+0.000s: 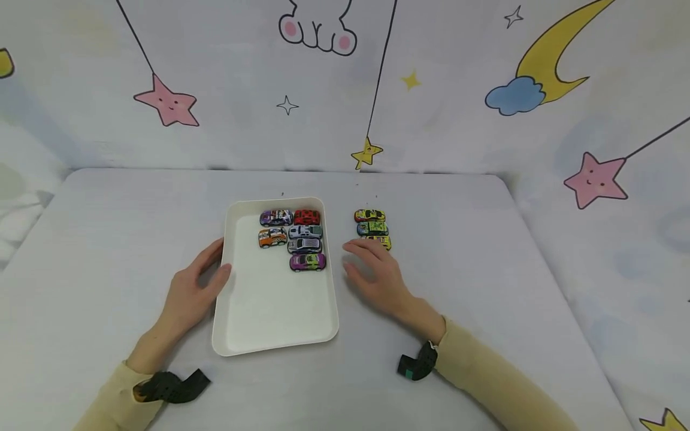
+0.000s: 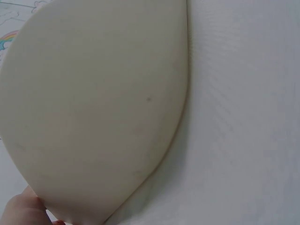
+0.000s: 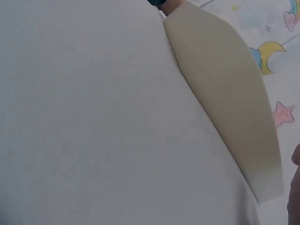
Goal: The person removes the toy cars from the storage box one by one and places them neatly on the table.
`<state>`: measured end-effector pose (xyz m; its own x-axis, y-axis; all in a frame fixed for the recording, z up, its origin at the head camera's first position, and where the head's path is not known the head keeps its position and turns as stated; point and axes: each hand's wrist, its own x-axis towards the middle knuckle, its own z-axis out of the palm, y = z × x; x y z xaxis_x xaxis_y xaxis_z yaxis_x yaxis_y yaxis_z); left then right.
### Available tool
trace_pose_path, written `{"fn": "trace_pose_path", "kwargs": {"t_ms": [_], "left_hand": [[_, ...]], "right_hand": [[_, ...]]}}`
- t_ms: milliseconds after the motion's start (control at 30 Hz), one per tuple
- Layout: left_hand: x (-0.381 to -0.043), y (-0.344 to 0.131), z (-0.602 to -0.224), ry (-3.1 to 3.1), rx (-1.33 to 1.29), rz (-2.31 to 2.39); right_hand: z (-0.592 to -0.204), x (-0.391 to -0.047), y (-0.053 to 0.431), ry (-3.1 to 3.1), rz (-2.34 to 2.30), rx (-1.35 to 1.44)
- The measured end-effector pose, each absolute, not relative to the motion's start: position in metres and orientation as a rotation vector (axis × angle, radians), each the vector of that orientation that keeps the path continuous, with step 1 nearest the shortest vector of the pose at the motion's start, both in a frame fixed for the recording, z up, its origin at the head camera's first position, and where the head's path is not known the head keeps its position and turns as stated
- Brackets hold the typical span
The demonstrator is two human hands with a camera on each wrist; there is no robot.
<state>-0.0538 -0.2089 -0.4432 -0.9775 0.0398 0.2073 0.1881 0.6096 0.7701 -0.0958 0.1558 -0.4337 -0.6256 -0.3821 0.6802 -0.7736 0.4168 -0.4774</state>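
Observation:
My left hand (image 1: pixel 190 293) holds the left side of a shallow white tray (image 1: pixel 264 320), its thumb over the rim and its fingers along the outside. In the left wrist view, the tray wall (image 2: pixel 103 103) fills much of the frame, with part of the hand (image 2: pixel 26 208) at the lower left. Several toy cars lie inside, among them a purple car (image 1: pixel 307 262), a red car (image 1: pixel 307 216) and an orange car (image 1: pixel 272 237). My right hand (image 1: pixel 380 278) is right of the tray, fingers loosely bent, partly covering a yellow toy car (image 1: pixel 384 241).
Beyond the right hand, a green car (image 1: pixel 372 228) and a yellow-and-red car (image 1: pixel 369 215) sit in a column with the covered one. A white cloth covers the table (image 1: pixel 458 251). A patterned backdrop (image 1: pixel 226 137) rises behind its far edge.

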Motion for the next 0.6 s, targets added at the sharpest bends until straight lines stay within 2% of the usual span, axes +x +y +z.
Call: {"fn": "trace_pose_path", "kwargs": {"t_ms": [300, 600], "left_hand": [[-0.054, -0.208, -0.442, -2.686, -0.185, -1.307], [-0.054, -0.208, -0.443, -2.684, -0.19, -1.286]], "right_hand": [[-0.417, -0.1, 0.114, -2.346, 0.983, 1.126], [-0.398, -0.106, 0.101, -2.598, 0.696, 1.27]]}}
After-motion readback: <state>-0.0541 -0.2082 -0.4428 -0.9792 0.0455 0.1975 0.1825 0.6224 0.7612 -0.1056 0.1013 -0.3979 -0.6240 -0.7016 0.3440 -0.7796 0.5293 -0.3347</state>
